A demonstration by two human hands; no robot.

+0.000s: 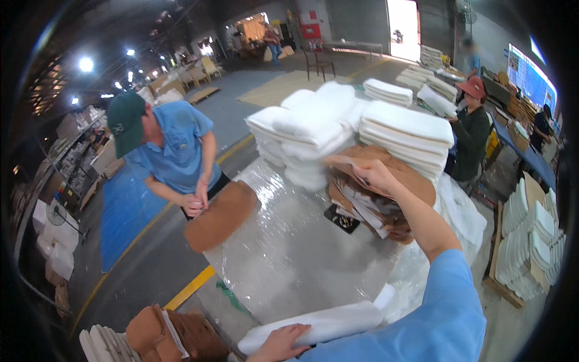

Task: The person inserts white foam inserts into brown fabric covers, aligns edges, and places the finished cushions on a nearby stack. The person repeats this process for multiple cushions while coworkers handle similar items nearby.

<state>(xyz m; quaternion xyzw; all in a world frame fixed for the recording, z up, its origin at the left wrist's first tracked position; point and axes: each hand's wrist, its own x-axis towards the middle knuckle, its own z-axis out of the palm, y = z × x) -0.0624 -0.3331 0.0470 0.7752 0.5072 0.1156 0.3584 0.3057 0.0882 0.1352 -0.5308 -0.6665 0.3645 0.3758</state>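
Observation:
My right hand point(375, 179) reaches across the table and pinches the edge of a brown fabric cover point(347, 161) at the top of a pile. Below it, more brown covers point(395, 224) lie heaped, with pale edges showing. My left hand point(282, 342) rests with fingers stretched out on a long white foam pad point(325, 323) at the table's near edge. Beside the heap is a small black tray point(342, 219) with tiny pieces on it. Opposite, at the left, a co-worker's hands point(198, 202) touch the end of a brown cushion point(222, 216).
Plastic film covers the grey table point(295, 253). Stacked white foam pads point(407, 136) stand along its far side. Brown cushions point(175, 335) and white pads are piled at the lower left. A pallet of white pads point(531, 241) is at the right, and another person point(473, 136) stands behind the stacks.

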